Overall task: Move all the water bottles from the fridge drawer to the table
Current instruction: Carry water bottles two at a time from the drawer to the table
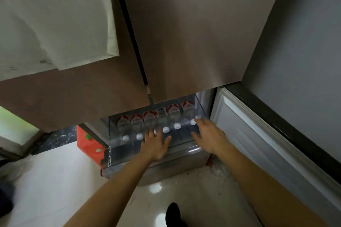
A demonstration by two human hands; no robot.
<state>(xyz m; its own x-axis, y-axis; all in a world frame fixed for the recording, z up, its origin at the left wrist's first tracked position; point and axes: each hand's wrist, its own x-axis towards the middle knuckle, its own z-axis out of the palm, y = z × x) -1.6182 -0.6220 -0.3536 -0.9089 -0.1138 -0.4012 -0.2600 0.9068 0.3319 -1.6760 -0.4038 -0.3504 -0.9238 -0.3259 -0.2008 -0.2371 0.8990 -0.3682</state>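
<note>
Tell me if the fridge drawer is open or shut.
Open. The drawer is pulled out below the doors, and a row of bottles lies exposed inside.

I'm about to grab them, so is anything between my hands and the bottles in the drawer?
Nothing visible. The drawer is open and uncovered; the left hand and right hand are open over the bottles. The doors above overhang only their far ends.

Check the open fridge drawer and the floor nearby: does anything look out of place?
The water bottles lie in a neat row in the fridge drawer. The fourth bottle from the left is turned: its label shows grey, not red. Crumpled plastic with reddish marks lies on the floor right of the drawer.
</note>
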